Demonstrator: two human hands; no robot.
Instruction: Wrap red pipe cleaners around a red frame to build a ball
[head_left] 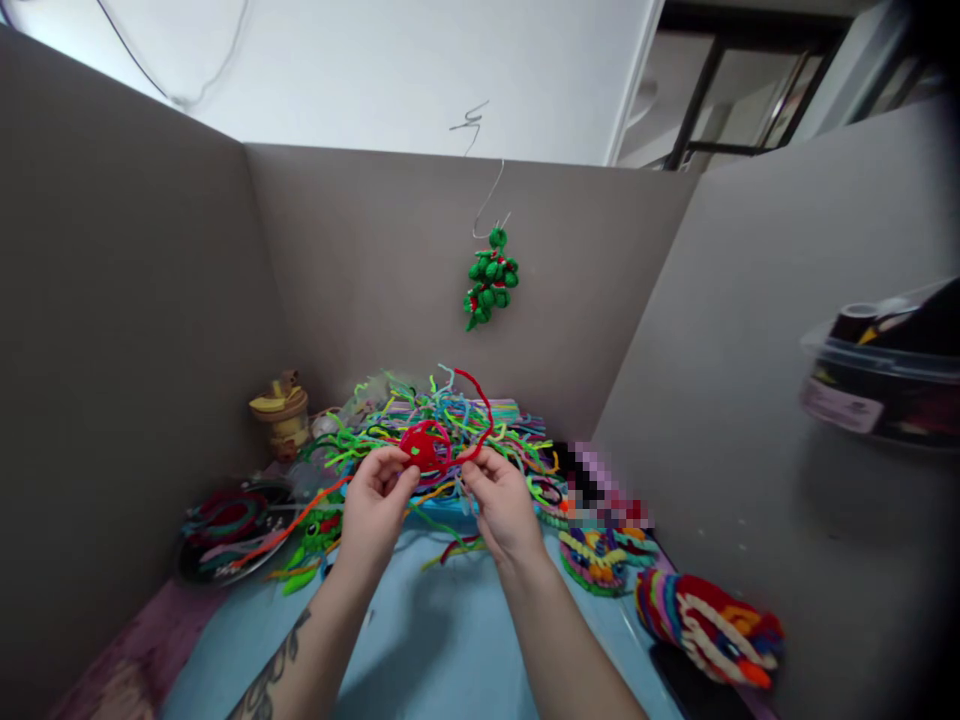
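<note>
A round red piece made of pipe cleaner [427,447] is held up between my two hands, above the front of a colourful heap. My left hand [381,495] pinches its left edge between thumb and fingers. From its right side a loose red strand curves up and over; my right hand [495,495] pinches that strand close to the piece. Behind both hands lies a big pile of loose pipe cleaners [450,405] in many colours. An orange pipe cleaner [304,512] runs down to the left of my left hand.
A dish [232,530] with coiled strands stands at the left, beside a green figure [319,530]. Colourful fuzzy pieces [600,560] and a rainbow one [709,625] lie right. A green ornament [493,275] hangs on the back panel; a tub [885,380] is on the right panel.
</note>
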